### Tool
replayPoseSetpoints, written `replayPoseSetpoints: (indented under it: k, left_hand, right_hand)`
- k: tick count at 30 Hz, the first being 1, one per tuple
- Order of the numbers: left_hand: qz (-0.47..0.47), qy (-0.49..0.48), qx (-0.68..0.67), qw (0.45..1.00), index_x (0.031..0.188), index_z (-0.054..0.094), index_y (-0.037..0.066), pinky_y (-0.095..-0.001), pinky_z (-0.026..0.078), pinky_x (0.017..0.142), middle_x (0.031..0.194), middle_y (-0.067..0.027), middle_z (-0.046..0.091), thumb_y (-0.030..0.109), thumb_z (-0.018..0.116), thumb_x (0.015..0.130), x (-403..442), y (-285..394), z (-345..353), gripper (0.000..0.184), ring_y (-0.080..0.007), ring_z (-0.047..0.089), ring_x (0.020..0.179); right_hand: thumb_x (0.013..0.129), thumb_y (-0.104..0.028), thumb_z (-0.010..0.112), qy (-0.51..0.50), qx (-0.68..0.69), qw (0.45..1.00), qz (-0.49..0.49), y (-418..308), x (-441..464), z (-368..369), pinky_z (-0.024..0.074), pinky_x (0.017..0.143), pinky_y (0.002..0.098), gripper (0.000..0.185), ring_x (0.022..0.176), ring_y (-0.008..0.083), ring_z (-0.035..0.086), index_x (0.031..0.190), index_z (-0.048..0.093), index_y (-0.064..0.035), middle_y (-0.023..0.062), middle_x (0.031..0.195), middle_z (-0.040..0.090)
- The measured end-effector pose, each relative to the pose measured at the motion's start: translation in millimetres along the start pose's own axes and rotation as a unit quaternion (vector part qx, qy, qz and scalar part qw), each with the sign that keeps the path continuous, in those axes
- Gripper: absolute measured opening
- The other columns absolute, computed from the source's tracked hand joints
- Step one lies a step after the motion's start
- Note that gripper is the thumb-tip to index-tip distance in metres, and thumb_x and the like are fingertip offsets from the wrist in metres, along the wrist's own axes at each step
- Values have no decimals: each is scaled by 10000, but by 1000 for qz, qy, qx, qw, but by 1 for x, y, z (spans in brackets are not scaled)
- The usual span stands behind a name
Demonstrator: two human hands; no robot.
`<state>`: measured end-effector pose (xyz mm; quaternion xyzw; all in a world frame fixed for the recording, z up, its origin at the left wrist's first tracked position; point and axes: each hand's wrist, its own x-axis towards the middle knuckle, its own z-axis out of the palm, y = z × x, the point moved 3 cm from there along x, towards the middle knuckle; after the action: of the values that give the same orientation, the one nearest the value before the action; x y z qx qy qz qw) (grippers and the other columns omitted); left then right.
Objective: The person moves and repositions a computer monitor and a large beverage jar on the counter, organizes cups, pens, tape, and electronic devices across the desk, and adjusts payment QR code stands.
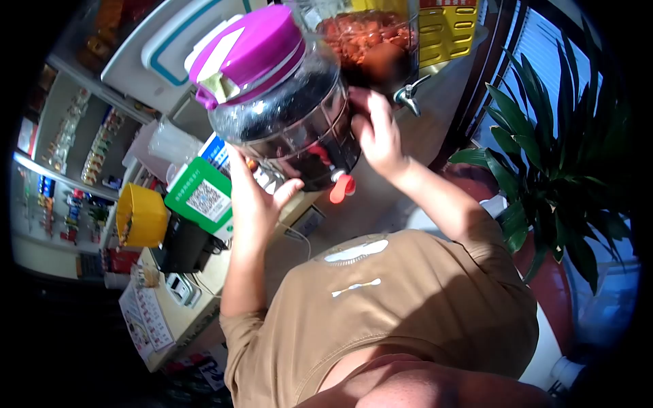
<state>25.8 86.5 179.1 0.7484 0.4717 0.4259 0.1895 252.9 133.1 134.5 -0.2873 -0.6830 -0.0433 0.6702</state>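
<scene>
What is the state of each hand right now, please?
Left hand: open, thumb spread, at the purple-lidded dispenser jar; firm hold cannot be told.
Right hand: fingers bent, at the jar's other side; grip cannot be told.

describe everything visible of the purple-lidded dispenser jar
The purple-lidded dispenser jar is big, clear, glass or plastic, with dark contents, its lid on, a white strip across the lid and a red-handled tap low down. It leans in view, between the left hand and right hand; exact contact is unclear.
</scene>
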Motion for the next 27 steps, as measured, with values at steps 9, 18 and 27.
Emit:
replayPoseSetpoints:
  k: [9,18,27]
  left_hand:
    - [17,61,8,998,1391,156,-6,-380,401,955,1268,-149,439,93,826,625,1,-14,14,1023,-264,468,1151]
    - [22,98,76,992,1426,60,-17,-388,454,925,1310,-198,367,104,844,599,4,-18,19,1146,-300,471,1153]
    - [20,105,35,994,1438,102,20,-423,392,981,1365,-165,333,165,842,625,0,-25,20,1108,-290,403,1227]
  right_hand:
    - [739,-71,666,-71,-40,995,61,4,-11,1,411,900,386,667,1019,335,499,1350,401,-74,177,1151,489]
    - [748,-66,659,-82,-62,993,57,11,-4,10,435,849,392,648,952,334,514,1337,392,-32,170,1117,510]
    - [791,-29,621,-96,62,989,92,9,4,-12,476,818,360,491,950,289,574,1258,471,-2,177,1108,539]
